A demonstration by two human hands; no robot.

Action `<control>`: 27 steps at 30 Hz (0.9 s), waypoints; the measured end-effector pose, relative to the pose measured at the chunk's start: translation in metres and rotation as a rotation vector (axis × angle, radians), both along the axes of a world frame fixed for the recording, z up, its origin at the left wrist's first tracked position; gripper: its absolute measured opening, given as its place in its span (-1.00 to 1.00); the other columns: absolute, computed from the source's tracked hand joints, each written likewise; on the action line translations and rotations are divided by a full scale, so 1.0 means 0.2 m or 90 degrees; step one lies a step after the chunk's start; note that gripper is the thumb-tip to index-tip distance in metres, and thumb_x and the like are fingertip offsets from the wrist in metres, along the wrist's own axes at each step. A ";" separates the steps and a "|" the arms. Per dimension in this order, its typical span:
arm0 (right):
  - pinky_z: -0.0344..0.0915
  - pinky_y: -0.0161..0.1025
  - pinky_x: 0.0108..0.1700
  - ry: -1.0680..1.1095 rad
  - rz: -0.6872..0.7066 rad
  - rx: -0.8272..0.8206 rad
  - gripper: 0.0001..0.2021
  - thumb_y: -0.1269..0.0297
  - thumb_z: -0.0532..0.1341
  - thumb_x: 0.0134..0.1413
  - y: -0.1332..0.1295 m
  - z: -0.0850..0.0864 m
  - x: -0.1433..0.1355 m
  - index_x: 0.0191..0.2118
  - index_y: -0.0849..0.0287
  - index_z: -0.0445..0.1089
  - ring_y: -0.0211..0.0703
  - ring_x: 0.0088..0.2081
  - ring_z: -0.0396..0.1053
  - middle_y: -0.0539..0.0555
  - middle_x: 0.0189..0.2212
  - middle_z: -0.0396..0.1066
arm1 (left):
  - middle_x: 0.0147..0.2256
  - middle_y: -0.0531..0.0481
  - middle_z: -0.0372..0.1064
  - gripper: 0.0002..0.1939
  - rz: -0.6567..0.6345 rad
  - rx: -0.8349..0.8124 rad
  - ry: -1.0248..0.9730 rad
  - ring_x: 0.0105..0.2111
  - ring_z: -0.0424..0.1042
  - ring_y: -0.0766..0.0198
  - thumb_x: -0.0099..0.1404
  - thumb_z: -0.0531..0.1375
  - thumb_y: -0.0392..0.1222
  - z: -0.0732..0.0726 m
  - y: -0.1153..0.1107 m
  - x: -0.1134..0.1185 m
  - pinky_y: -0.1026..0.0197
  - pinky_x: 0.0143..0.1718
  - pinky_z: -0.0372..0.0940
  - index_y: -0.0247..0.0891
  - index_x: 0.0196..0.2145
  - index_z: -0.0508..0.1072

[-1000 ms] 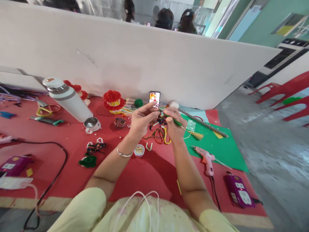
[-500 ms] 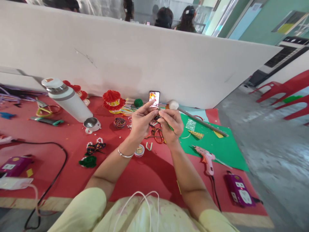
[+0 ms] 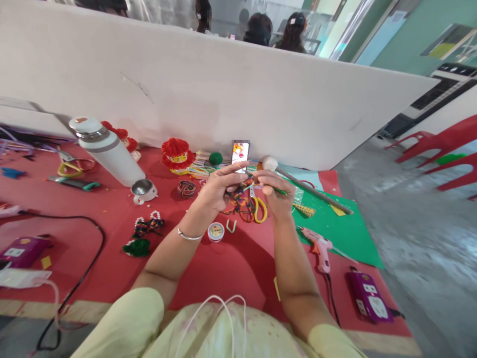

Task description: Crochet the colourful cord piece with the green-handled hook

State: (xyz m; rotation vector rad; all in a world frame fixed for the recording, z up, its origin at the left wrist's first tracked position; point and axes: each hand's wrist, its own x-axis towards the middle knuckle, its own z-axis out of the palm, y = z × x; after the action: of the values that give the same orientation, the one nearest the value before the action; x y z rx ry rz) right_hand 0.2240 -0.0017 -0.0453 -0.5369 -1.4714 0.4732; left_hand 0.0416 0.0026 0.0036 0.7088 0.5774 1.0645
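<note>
Multicoloured yarn work [image 3: 238,199] hangs from the fingers of my left hand [image 3: 218,190], which are closed on its upper part. My right hand [image 3: 276,193] is closed around a thin green-handled tool [image 3: 280,191], its fingertips close to the yarn. Below and between the hands lie yellow-handled scissors [image 3: 260,211]. Behind them a lit phone [image 3: 240,150] leans on the white partition. A small round tin [image 3: 216,231] and a pale U-shaped piece [image 3: 231,226] sit nearer to me.
On the left stand a white bottle [image 3: 112,156] and a metal cup [image 3: 143,190]. A red yarn piece [image 3: 177,155] is behind. A pink glue gun [image 3: 316,244] and purple power box [image 3: 368,296] lie right. People sit beyond the partition [image 3: 223,89].
My hands have moved slightly apart, my right hand to the right. More of the multicoloured yarn and the yellow scissors now show between them. The whole view has shifted a little.
</note>
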 end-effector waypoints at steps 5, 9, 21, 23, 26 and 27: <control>0.64 -0.03 0.00 0.005 0.014 0.022 -0.77 -0.05 0.44 0.14 -0.01 0.02 0.01 -0.10 -0.21 0.69 -0.04 -0.08 0.68 -0.01 -0.09 0.73 | -0.61 0.17 0.31 -0.55 0.010 -0.012 -0.006 -0.68 0.05 0.59 -0.10 0.52 -0.36 -0.01 0.00 0.01 0.44 -0.66 -0.11 -0.31 -0.17 0.72; 0.65 -0.03 0.01 -0.041 0.023 0.013 -0.77 -0.03 0.45 0.14 -0.02 0.05 0.04 -0.09 -0.19 0.69 -0.03 -0.07 0.68 0.00 -0.08 0.73 | -0.59 0.14 0.36 -0.57 0.022 0.009 0.009 -0.67 0.05 0.58 -0.09 0.50 -0.36 -0.01 0.00 0.00 0.41 -0.65 -0.10 -0.30 -0.18 0.72; 0.63 -0.07 0.02 -0.095 0.073 -0.009 -0.78 0.07 0.45 0.17 -0.07 0.11 0.10 -0.07 -0.16 0.69 -0.05 -0.07 0.69 0.01 -0.10 0.73 | -0.59 0.10 0.38 -0.68 0.015 0.097 0.090 -0.64 0.13 0.52 -0.07 0.53 -0.29 -0.03 0.03 -0.05 0.35 -0.63 -0.04 -0.21 -0.27 0.75; 0.62 -0.05 0.02 -0.116 0.069 -0.015 -0.78 0.08 0.46 0.16 -0.08 0.13 0.11 -0.06 -0.16 0.69 -0.05 -0.08 0.68 0.01 -0.10 0.73 | -0.59 0.10 0.38 -0.68 0.019 0.114 0.103 -0.63 0.16 0.50 -0.07 0.53 -0.28 -0.03 0.04 -0.06 0.34 -0.61 0.00 -0.19 -0.27 0.75; 0.62 -0.06 -0.02 -0.132 0.055 -0.023 -0.79 0.06 0.45 0.17 -0.10 0.15 0.12 -0.08 -0.17 0.69 -0.07 -0.10 0.69 0.00 -0.12 0.73 | -0.60 0.11 0.38 -0.70 0.015 0.141 0.107 -0.64 0.15 0.51 -0.08 0.52 -0.29 -0.04 0.05 -0.06 0.34 -0.60 0.04 -0.18 -0.30 0.76; 0.62 -0.07 -0.03 -0.131 0.051 -0.024 -0.81 0.07 0.45 0.17 -0.11 0.16 0.12 -0.09 -0.17 0.69 -0.08 -0.11 0.69 -0.01 -0.13 0.73 | -0.60 0.11 0.38 -0.71 0.012 0.145 0.108 -0.64 0.15 0.51 -0.08 0.52 -0.29 -0.04 0.05 -0.06 0.34 -0.60 0.04 -0.18 -0.31 0.76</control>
State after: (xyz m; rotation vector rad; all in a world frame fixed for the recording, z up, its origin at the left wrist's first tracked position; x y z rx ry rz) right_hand 0.2472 -0.0240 -0.0132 -0.5707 -1.6887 0.5221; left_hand 0.0286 0.0126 -0.0047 1.0020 0.6149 1.1043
